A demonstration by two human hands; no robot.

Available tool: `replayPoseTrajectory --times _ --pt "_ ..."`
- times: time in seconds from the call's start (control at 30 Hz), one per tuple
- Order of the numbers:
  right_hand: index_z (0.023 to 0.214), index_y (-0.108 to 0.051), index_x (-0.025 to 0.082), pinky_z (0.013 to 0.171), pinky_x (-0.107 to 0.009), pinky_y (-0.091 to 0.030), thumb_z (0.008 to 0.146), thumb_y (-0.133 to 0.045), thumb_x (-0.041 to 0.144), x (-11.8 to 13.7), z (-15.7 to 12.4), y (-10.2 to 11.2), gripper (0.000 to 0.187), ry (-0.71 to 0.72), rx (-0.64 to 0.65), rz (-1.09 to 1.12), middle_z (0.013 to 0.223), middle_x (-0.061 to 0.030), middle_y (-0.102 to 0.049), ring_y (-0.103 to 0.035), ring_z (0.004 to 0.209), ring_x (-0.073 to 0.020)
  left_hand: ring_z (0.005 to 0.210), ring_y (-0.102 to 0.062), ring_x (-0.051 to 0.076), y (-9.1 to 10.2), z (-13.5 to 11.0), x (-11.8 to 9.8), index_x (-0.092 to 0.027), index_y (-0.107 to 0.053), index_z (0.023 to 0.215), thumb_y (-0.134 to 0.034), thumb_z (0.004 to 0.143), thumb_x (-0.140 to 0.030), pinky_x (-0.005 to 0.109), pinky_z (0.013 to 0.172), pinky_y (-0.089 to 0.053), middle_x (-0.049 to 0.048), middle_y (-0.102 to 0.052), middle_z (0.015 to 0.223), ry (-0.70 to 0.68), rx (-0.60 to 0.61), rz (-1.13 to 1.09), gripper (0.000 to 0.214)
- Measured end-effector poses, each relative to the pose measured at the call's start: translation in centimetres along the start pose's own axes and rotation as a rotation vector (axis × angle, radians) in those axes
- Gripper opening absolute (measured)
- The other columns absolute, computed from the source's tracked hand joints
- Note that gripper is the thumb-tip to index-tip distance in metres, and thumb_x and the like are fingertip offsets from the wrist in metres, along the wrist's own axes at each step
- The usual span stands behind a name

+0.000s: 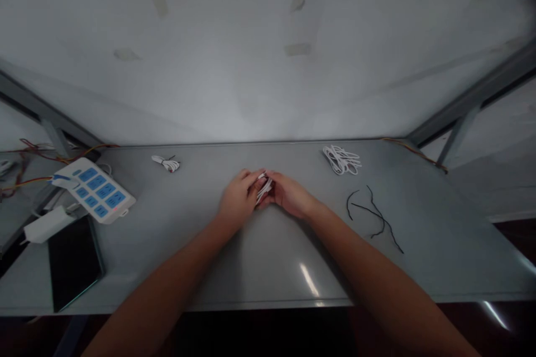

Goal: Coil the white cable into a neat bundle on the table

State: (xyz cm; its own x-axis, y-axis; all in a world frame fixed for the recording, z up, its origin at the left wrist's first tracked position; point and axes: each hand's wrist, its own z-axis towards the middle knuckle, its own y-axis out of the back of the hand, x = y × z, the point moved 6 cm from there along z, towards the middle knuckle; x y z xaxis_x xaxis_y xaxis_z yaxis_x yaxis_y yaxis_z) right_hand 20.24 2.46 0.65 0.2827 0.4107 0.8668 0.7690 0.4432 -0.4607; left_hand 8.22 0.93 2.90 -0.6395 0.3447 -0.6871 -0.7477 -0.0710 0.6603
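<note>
A folded bundle of white cable (263, 191) is held between both hands just above the middle of the grey table. My left hand (239, 196) is closed around its left side, fingers partly hidden. From the other side my right hand (288, 194) grips the same bundle, its fingertips meeting those of the left near the top. Further right lies a loose coil of white cable (341, 160). Several black twist ties (380, 216) are scattered in front of that coil. At the back left rests a small white cable bundle (166, 163) with a dark tie around it.
On the left sits a white power strip (96, 189) with blue sockets. Beside it are a white adapter (48, 224) and a dark tablet (76, 262) near the front edge of the table (268, 279). A pale wall panel (234, 67) rises behind.
</note>
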Motion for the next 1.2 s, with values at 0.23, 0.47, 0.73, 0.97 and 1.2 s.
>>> replayPoseTrajectory --times 0.23,0.47,0.73,0.97,1.2 --pt "0.090 -0.066 0.021 0.070 -0.031 -0.059 0.084 -0.074 0.062 0.3 -0.5 0.5 0.042 0.093 -0.111 -0.033 0.080 -0.0013 -0.069 -0.069 0.075 -0.0171 0.084 -0.064 0.018 -0.7 -0.2 -0.4 -0.028 -0.073 0.123 -0.057 0.103 -0.033 0.030 0.078 -0.052 0.0060 -0.063 0.104 -0.069 0.022 0.066 0.026" --pt "0.093 -0.061 0.024 0.074 -0.034 -0.058 0.087 -0.067 0.070 0.0 0.3 2.1 0.046 0.279 -0.289 -0.137 0.085 -0.0012 -0.069 -0.067 0.077 -0.0183 0.075 -0.063 0.018 -0.4 0.3 1.9 -0.020 -0.065 0.122 -0.055 0.101 -0.052 0.030 0.069 -0.051 0.0059 -0.067 0.093 0.213 -0.092 -0.344 0.039" --pt "0.120 -0.059 0.020 0.102 -0.046 -0.049 0.103 -0.048 0.049 3.5 -2.2 -0.5 0.035 0.513 -0.376 -0.947 0.124 -0.0163 -0.064 -0.062 0.116 -0.0274 0.057 -0.052 0.011 -2.6 0.4 4.0 -0.017 -0.070 0.107 -0.064 0.091 -0.063 0.022 0.054 -0.040 0.0007 -0.063 0.076 0.483 0.071 -0.899 0.049" --pt "0.086 -0.073 0.020 0.069 -0.034 -0.046 0.087 -0.063 0.019 11.3 -9.0 9.7 0.010 -0.106 -0.705 -1.569 0.083 -0.0082 -0.073 -0.067 0.075 -0.0220 0.054 -0.053 0.012 -0.8 0.9 5.1 -0.017 -0.073 0.099 -0.059 0.094 -0.042 0.025 0.056 -0.041 0.0020 -0.066 0.075 0.560 -0.016 -0.617 0.029" --pt "0.046 -0.059 0.019 0.054 -0.033 -0.045 0.083 -0.071 0.017 9.3 -11.2 14.1 0.039 -0.741 -0.500 -1.497 0.053 -0.0085 -0.064 -0.061 0.049 -0.0194 0.060 -0.061 0.019 0.6 1.2 3.9 -0.016 -0.074 0.106 -0.055 0.096 -0.038 0.029 0.061 -0.040 0.0006 -0.064 0.058 0.406 0.085 -0.130 0.031"
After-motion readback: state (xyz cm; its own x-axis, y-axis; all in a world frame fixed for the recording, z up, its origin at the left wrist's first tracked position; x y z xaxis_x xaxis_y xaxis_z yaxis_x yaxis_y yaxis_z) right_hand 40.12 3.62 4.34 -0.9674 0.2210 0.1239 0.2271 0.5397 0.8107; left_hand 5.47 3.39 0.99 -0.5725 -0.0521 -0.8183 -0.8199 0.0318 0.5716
